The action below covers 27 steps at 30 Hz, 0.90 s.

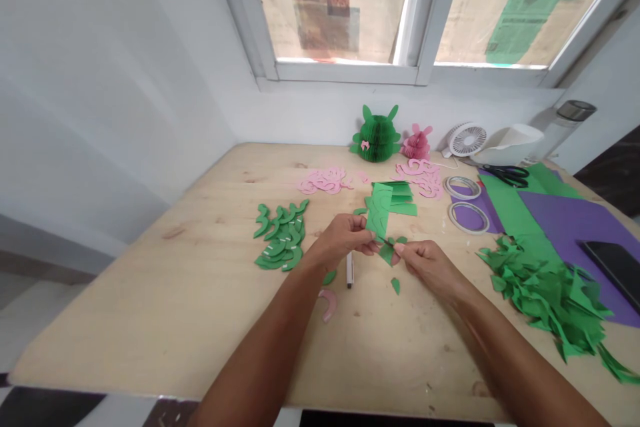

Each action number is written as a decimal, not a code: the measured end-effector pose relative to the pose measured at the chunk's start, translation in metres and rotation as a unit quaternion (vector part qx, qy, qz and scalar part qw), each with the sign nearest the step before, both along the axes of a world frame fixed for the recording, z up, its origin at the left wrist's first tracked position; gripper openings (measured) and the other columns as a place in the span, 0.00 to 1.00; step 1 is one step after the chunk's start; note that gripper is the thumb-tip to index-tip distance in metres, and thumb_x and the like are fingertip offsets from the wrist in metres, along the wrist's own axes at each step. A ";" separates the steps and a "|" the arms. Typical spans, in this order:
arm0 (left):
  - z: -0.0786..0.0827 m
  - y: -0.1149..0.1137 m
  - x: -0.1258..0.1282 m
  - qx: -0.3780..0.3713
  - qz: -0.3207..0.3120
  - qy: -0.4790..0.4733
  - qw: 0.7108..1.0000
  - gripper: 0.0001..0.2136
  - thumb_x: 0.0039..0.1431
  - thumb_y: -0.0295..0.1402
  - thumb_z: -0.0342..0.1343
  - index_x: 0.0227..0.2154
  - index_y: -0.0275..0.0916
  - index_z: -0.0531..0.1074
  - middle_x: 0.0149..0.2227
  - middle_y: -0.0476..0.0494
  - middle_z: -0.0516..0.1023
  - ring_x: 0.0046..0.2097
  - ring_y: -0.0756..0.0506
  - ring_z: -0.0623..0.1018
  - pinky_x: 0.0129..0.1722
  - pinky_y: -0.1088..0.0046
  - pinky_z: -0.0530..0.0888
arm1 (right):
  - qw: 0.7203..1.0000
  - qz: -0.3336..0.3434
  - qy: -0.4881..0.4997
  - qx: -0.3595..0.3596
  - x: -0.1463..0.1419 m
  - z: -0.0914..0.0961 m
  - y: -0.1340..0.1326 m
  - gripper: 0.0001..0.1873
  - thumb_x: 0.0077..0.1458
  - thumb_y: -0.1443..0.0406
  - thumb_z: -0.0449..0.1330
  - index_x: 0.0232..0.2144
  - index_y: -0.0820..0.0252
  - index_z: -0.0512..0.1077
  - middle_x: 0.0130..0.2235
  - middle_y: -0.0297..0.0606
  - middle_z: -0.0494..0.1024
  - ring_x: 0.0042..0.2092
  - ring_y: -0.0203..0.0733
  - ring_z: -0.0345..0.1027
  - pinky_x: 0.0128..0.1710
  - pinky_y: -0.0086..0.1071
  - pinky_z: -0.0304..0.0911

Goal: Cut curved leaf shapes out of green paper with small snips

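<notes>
The left hand (pixel 347 237) pinches a green paper strip (pixel 381 210) by its near end, around the middle of the table (pixel 395 360), and the strip reaches from that hold toward the far edge. The right hand (pixel 425 263) is closed on a thin dark tool (pixel 385 241), too hidden to name, its tip at the paper beside the left fingertips. The paper looks light, thin and fairly crisp, unlikely to slip but easy to crease or tear; a flat pinch close to the tool seems the surest hold, clear of the curved lines on its face.

Toward the near edge lie a pink curved piece (pixel 329 305), a small green scrap (pixel 395 285) and a pen (pixel 349 270), which could get in the left hand's way. By the right edge spreads a heap of green offcuts (pixel 550 297), a phone (pixel 615 273) beside it; green curved pieces (pixel 280 243) pile to the left. Just past the strip, more green paper (pixel 401 197) might snag it. Farther on come tape rolls (pixel 470 231) and black scissors (pixel 507 175), then, by the far edge, a green pleated figure (pixel 379 138) and a white fan (pixel 467 140).
</notes>
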State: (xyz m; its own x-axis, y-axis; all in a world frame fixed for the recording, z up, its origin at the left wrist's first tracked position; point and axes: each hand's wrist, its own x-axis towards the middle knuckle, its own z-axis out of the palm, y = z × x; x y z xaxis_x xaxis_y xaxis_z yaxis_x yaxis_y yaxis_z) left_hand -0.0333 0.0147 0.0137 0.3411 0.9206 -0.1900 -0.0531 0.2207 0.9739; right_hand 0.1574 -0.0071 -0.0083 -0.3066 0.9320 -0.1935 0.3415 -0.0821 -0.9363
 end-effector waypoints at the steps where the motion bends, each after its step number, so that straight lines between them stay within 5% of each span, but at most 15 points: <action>1: 0.000 0.000 0.000 0.001 0.000 0.000 1.000 0.06 0.42 0.30 0.59 0.21 0.33 0.70 0.21 0.43 0.77 0.25 0.50 0.76 0.29 0.73 0.72 | 1.000 -0.002 -0.002 0.001 0.000 -0.001 0.000 0.23 0.53 0.51 0.52 0.22 0.64 0.71 0.15 0.24 0.46 0.18 0.29 0.36 0.18 0.28 0.33; 27: -0.002 0.000 0.000 -0.002 0.003 0.010 1.000 0.03 0.43 0.28 0.58 0.21 0.33 0.71 0.21 0.45 0.77 0.25 0.50 0.76 0.29 0.74 0.73 | 0.999 0.001 -0.026 0.024 0.000 -0.001 0.000 0.23 0.53 0.51 0.52 0.21 0.64 0.71 0.16 0.25 0.46 0.19 0.29 0.37 0.18 0.27 0.35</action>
